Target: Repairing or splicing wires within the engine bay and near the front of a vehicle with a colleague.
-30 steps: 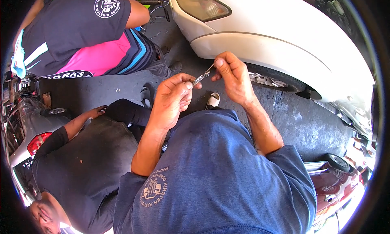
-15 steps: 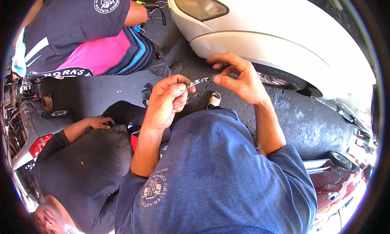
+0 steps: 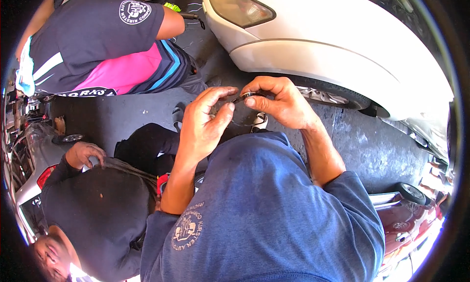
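My right hand (image 3: 280, 102) pinches a small metal piece with a dark part (image 3: 248, 95) between thumb and bent fingers. My left hand (image 3: 203, 121) is just left of it, thumb and forefinger apart near the piece's dark end; whether they touch it I cannot tell, and its lower fingers are partly hidden. A thin dark cord (image 3: 242, 124) hangs in a loop below both hands. Both hands are above the floor, in front of the white car's bumper.
A white car (image 3: 342, 52) with its front wheel (image 3: 338, 96) is ahead and right. One co-worker (image 3: 98, 42) bends over at upper left; another (image 3: 98, 218) in black is close at lower left. A grey car (image 3: 36, 140) is at left, a maroon car (image 3: 406, 223) at lower right.
My left forefinger and thumb have spread from their pinch on the metal piece. My right fingers have closed around it. The lower-left co-worker's hand has moved leftward.
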`<state>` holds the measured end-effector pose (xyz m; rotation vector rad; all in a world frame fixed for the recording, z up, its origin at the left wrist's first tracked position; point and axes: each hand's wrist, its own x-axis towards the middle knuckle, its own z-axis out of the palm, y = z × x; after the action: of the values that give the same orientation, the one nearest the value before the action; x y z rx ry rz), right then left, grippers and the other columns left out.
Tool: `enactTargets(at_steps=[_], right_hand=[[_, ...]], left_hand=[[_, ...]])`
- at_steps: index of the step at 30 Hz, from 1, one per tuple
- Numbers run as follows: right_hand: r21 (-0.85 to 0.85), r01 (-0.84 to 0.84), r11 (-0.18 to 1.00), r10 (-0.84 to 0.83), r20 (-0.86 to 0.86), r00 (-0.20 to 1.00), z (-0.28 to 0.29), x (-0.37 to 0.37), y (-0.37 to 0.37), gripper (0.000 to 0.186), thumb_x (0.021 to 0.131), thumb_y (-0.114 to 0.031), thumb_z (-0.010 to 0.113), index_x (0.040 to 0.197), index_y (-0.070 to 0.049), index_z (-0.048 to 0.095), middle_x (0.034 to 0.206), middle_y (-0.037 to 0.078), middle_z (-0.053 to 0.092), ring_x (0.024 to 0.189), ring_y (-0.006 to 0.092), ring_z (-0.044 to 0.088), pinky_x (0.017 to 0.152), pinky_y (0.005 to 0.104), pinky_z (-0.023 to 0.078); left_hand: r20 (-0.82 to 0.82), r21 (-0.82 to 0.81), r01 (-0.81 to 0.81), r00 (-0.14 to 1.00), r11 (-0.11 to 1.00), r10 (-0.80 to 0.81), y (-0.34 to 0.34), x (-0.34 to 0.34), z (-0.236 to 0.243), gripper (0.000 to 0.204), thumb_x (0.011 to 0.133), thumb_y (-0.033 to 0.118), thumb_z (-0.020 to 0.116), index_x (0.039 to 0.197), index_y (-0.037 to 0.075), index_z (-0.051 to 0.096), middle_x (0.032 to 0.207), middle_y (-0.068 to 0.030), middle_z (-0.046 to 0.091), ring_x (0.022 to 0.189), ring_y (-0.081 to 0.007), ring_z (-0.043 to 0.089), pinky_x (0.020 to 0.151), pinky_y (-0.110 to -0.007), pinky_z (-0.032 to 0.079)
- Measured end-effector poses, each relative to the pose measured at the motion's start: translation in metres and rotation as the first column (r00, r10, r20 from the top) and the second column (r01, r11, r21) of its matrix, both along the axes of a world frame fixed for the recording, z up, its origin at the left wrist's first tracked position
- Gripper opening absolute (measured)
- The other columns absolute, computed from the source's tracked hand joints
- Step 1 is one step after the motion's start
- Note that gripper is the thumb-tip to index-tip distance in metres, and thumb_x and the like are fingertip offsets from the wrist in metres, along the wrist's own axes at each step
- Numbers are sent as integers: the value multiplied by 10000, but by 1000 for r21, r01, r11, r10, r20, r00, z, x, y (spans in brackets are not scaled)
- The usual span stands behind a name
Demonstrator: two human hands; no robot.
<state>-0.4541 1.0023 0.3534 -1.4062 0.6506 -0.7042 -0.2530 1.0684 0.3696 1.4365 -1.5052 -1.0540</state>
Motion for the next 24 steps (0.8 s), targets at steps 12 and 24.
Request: enactTargets(at_steps=[12, 24], right_hand=[[-11, 38, 999, -39, -51, 998, -1, -1, -4, 162, 893, -128, 682, 958, 21, 674, 813, 46, 657, 775, 108, 575, 698, 281, 477], [323, 25, 946, -113, 258, 960, -9, 10, -5, 183, 943, -175, 644, 957, 7, 659, 765, 26, 618, 689, 97, 589, 613, 255, 513]], left_hand=[[99, 8, -50, 994, 999, 49, -12, -14, 7, 58, 815, -6, 679, 853, -29, 641, 708, -59, 635, 609, -76, 585, 552, -235, 459], [-234, 53, -153, 959, 987, 161, -10, -17, -12, 29, 854, -23, 601, 880, -13, 611, 743, -7, 600, 650, -46, 543, 585, -210, 462]])
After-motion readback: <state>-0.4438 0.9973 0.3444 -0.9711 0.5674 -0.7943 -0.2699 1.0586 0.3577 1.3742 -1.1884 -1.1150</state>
